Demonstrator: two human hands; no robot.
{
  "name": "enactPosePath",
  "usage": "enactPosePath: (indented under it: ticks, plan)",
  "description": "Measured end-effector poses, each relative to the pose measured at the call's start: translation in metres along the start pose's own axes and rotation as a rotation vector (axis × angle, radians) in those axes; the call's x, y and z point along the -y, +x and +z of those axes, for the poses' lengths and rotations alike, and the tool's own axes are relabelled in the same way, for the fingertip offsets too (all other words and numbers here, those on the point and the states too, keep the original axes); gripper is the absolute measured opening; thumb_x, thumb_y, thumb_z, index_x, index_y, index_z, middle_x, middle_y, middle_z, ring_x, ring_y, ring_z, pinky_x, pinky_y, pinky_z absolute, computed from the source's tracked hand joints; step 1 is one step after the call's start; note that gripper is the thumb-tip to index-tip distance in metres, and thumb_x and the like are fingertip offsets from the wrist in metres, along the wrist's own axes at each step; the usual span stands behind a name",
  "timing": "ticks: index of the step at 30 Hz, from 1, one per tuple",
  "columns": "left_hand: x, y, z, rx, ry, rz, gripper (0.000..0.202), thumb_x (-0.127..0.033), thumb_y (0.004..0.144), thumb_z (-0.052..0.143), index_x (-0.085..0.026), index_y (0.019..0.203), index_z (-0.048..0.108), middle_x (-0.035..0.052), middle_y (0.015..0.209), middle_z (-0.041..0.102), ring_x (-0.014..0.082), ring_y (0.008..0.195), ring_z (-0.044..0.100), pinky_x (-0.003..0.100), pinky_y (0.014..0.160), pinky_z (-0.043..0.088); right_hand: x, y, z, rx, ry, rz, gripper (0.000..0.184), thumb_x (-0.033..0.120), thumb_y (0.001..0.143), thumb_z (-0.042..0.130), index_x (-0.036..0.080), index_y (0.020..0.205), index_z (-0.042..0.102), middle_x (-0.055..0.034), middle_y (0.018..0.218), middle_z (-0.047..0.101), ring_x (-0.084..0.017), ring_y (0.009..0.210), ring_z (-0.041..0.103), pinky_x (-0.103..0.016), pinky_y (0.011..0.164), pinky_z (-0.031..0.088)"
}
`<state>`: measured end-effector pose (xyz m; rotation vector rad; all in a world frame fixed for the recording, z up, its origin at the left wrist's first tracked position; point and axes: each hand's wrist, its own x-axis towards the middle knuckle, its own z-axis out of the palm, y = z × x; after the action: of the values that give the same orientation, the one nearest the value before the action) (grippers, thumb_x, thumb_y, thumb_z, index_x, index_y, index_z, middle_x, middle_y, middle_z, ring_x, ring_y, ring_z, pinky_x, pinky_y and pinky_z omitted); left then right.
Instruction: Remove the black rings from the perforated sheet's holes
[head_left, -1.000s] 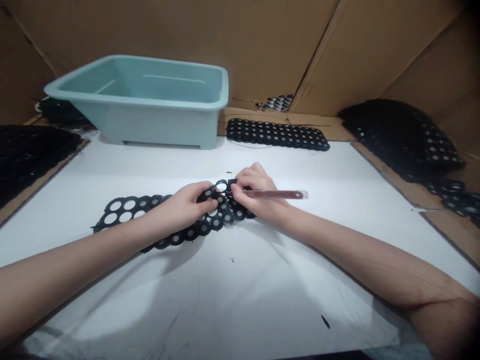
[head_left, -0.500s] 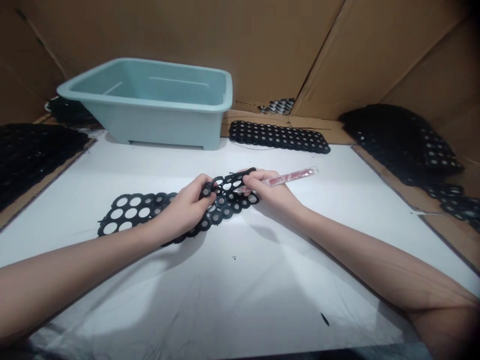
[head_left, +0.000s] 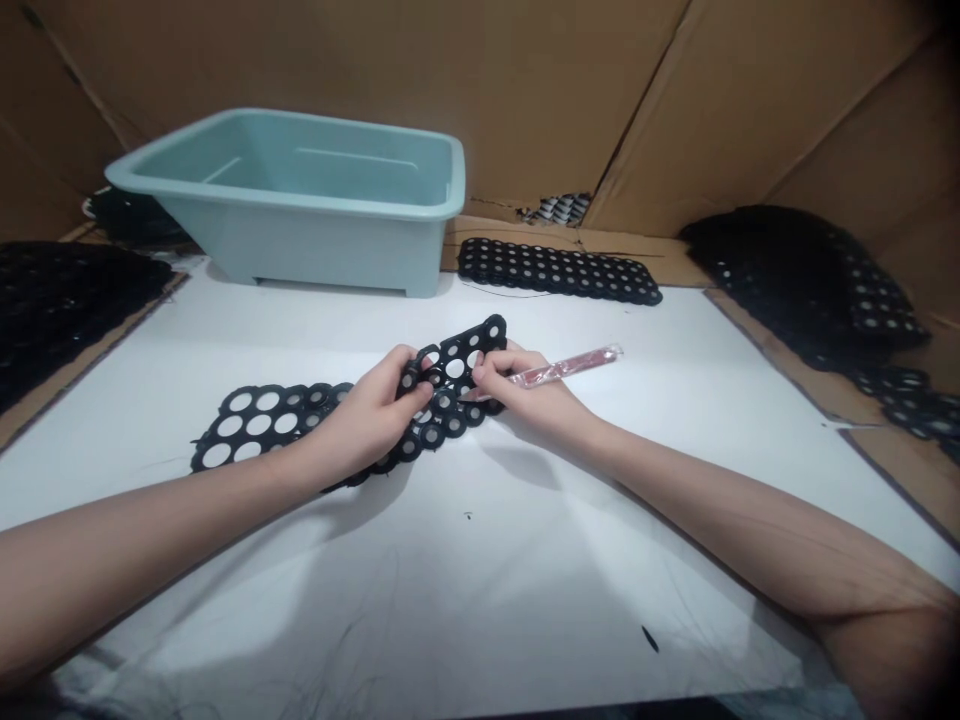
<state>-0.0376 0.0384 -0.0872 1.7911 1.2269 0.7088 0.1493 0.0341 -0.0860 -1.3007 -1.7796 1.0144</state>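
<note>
A black rubber sheet of joined rings (head_left: 262,420) lies across the middle of the white table (head_left: 480,560); its right end is bent upward. My left hand (head_left: 375,410) is closed on that raised end, thumb on top. My right hand (head_left: 525,390) pinches the sheet from the right and also holds a thin red-tinted tool (head_left: 574,365), whose handle points right and slightly up. Some rings on the left part show as open white holes; those near my hands still carry small discs.
A pale blue plastic tub (head_left: 300,200) stands at the back left. Another black ring sheet (head_left: 559,270) lies behind my hands. Piles of black sheets sit at the left edge (head_left: 67,300) and the right (head_left: 817,280). Cardboard walls enclose the table.
The right end of the sheet has been lifted and bent up higher. The tool's handle swung from level to pointing up and right. Both hands shifted slightly forward.
</note>
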Motion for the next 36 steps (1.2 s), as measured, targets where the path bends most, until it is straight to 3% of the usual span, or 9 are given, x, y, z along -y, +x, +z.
enactPosePath:
  ticks: [10, 16, 23, 28, 34, 36]
  plan:
    - [-0.006, 0.001, -0.003, 0.064, -0.15, -0.108, 0.022, -0.034, 0.077, 0.05, -0.019, 0.093, 0.046, 0.0008, 0.088, 0.053, 0.0184, 0.087, 0.051, 0.03, 0.075, 0.04, 0.006, -0.008, 0.006, -0.137, -0.133, -0.066, 0.029, 0.026, 0.081, 0.047, 0.018, 0.055, 0.056, 0.0003, 0.069, 0.048, -0.015, 0.08, 0.049, -0.032, 0.081, 0.035]
    - [-0.01, 0.001, -0.007, 0.138, -0.095, -0.14, 0.043, -0.037, 0.065, 0.063, -0.018, 0.101, 0.049, 0.0045, 0.095, 0.059, 0.0233, 0.089, 0.055, 0.036, 0.076, 0.043, 0.006, -0.008, 0.007, -0.138, -0.148, -0.082, 0.031, 0.028, 0.082, 0.046, 0.02, 0.053, 0.053, -0.0012, 0.065, 0.047, -0.02, 0.091, 0.044, -0.035, 0.085, 0.033]
    - [-0.007, 0.002, -0.005, 0.128, -0.077, -0.146, 0.039, -0.032, 0.065, 0.062, -0.018, 0.099, 0.048, 0.0044, 0.098, 0.06, 0.0221, 0.09, 0.056, 0.033, 0.074, 0.043, 0.005, -0.007, 0.007, -0.1, -0.112, -0.104, 0.03, 0.026, 0.082, 0.045, 0.02, 0.053, 0.049, 0.0005, 0.055, 0.047, -0.018, 0.084, 0.044, -0.033, 0.083, 0.033]
    - [-0.01, 0.002, -0.006, 0.099, 0.065, -0.156, 0.036, -0.032, 0.065, 0.062, -0.018, 0.094, 0.045, 0.0033, 0.091, 0.058, 0.0219, 0.086, 0.055, 0.033, 0.071, 0.043, 0.005, -0.007, 0.007, -0.101, -0.058, -0.084, 0.025, 0.027, 0.08, 0.05, 0.018, 0.057, 0.045, 0.0, 0.072, 0.05, -0.015, 0.08, 0.048, -0.03, 0.076, 0.037]
    - [-0.009, 0.003, -0.007, 0.12, 0.004, -0.147, 0.04, -0.032, 0.065, 0.063, -0.019, 0.098, 0.045, 0.0041, 0.096, 0.058, 0.0219, 0.088, 0.055, 0.033, 0.072, 0.043, 0.001, -0.006, 0.008, -0.063, 0.172, 0.003, 0.018, 0.033, 0.08, 0.052, 0.019, 0.071, 0.045, -0.0022, 0.09, 0.056, -0.014, 0.08, 0.055, -0.028, 0.07, 0.041]
    - [-0.007, 0.004, -0.007, 0.133, -0.019, -0.149, 0.043, -0.034, 0.064, 0.063, -0.019, 0.1, 0.046, 0.0047, 0.098, 0.058, 0.0227, 0.088, 0.055, 0.034, 0.071, 0.043, 0.001, -0.005, 0.008, -0.039, 0.247, 0.05, 0.021, 0.035, 0.079, 0.053, 0.019, 0.071, 0.044, -0.0019, 0.087, 0.057, -0.013, 0.074, 0.056, -0.027, 0.065, 0.042]
